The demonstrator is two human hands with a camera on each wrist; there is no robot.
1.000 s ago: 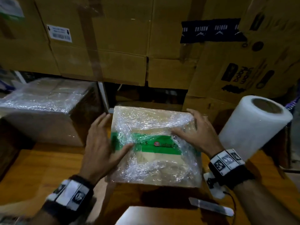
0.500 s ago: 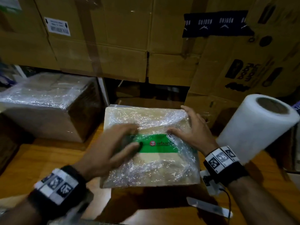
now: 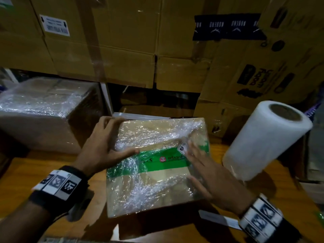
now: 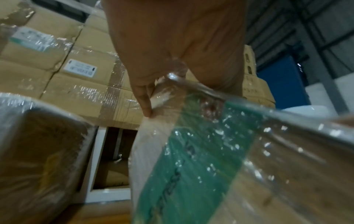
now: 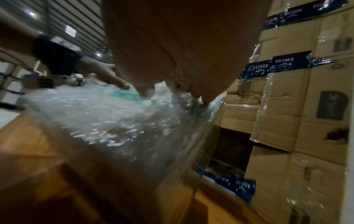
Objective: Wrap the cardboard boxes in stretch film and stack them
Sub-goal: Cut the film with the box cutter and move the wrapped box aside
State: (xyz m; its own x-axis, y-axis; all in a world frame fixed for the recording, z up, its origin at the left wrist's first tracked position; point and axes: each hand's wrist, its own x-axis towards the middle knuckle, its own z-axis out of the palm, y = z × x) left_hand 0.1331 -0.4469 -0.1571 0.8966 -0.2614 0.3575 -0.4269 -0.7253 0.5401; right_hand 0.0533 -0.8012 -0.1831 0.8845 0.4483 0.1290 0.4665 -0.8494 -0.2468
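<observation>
Since a second ago your left hand (image 3: 103, 148) has slid from the near-left edge of the wrapped box (image 3: 157, 165) up to its far-left corner, and your right hand (image 3: 206, 174) has dropped from the far-right corner to the near-right side, so you're basically turning the thing. Right now the box sits tipped on the wooden table (image 3: 35, 172), with the film roll (image 3: 268, 139) just right of it and an already wrapped box (image 3: 47, 111) well off to its left. Left hand's fingers hook over the box's far-left corner with the thumb flat on the green band, so that one's a real grip. Right hand lies with straight fingers pressed flat on the film, holding nothing. Stuff I'd watch: that flat palm has no purchase, and the film looks slick, so if you rotate or lift from here the box could skate out from under it and drop back on the table. The wrap also looks bunched and loose on the box's near face; dragging your palm across could snag or tear it. And your right forearm is near the roll, so a wide swing might knock it over.
</observation>
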